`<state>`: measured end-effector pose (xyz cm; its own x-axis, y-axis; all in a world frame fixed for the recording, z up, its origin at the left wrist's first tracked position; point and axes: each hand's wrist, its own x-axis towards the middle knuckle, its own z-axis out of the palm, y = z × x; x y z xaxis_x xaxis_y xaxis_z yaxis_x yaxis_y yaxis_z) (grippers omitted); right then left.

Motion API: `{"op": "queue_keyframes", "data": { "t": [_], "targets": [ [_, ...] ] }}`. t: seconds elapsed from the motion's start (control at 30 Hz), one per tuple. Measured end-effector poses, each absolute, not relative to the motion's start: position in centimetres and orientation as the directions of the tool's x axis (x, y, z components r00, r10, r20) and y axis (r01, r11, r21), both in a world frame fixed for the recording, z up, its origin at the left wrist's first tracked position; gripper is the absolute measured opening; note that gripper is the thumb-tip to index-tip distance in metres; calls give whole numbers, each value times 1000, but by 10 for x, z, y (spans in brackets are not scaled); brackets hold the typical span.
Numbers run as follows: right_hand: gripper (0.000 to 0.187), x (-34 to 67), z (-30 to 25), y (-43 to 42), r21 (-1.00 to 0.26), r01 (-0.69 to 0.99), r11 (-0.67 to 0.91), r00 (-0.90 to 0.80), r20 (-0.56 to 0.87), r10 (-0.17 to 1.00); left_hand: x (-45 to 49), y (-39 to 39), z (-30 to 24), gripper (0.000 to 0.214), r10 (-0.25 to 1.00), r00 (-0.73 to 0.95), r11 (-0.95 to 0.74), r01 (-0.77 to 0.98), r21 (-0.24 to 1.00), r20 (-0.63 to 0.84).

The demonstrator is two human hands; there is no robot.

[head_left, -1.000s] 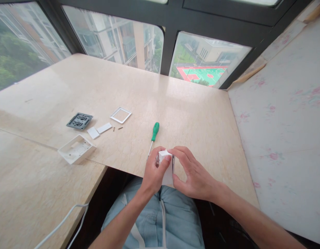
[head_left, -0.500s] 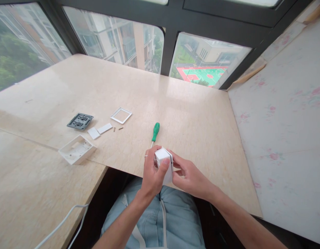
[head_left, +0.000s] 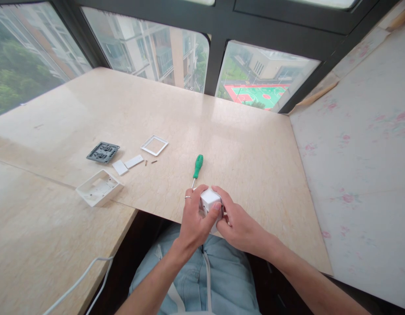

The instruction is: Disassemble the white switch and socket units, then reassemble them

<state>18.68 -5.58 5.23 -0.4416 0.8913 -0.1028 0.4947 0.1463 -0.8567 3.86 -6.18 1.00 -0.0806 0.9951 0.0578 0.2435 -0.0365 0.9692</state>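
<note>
Both hands hold a white switch box (head_left: pixel 209 198) over the front edge of the table. My left hand (head_left: pixel 196 217) grips its left side, the thumb laid across the near face. On the right side, my right hand (head_left: pixel 237 221) presses with curled fingers along a dark seam between the box and its front. The face turned to the right is hidden by my fingers. Just beyond the hands lies a screwdriver (head_left: pixel 198 167) with a green handle, its tip out of sight behind my left hand.
To the left lie a grey switch module (head_left: pixel 103 152), an open white back box (head_left: pixel 99 189), a white square frame (head_left: pixel 154 145), two white rocker plates (head_left: pixel 120 167) and two small screws (head_left: pixel 154 162). A white cable (head_left: pixel 82 275) hangs at the table's near-left edge. Windows stand behind.
The box has turned and shifted slightly to the right. My right hand's fingers have closed in on its right side, with the index finger now over its top edge.
</note>
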Motion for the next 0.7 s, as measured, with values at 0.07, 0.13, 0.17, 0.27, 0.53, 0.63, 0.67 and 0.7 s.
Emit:
{"op": "queue_keyframes", "data": {
  "t": [0.07,0.13,0.17,0.27,0.53,0.63,0.67,0.7],
  "targets": [
    [64,185,53,-56,-862,479,170,-445,-71,893,39,-62,11,49,996,-70,-30,258,966,49],
    [64,185,54,-56,-869,463,176,-447,-57,893,38,-62,12,48,997,-56,-31,271,962,48],
    [64,185,54,-56,-873,456,173,-451,-59,890,38,-62,12,48,997,-49,-36,277,960,51],
    [63,186,54,-57,-882,445,153,-467,-83,880,37,-61,12,46,998,-21,-47,296,954,56],
    [65,187,44,-57,-878,451,160,-466,-79,881,37,-58,8,46,999,34,-40,303,952,31],
    [58,194,36,-57,-890,419,179,-456,-36,889,31,-54,4,43,998,50,-39,257,966,27],
    [56,197,33,-57,-897,402,182,-455,-24,890,29,-53,3,41,998,48,-41,235,971,30],
    [56,200,32,-57,-907,381,177,-458,-19,889,26,-52,2,41,998,46,-47,222,974,37]
  ]
}}
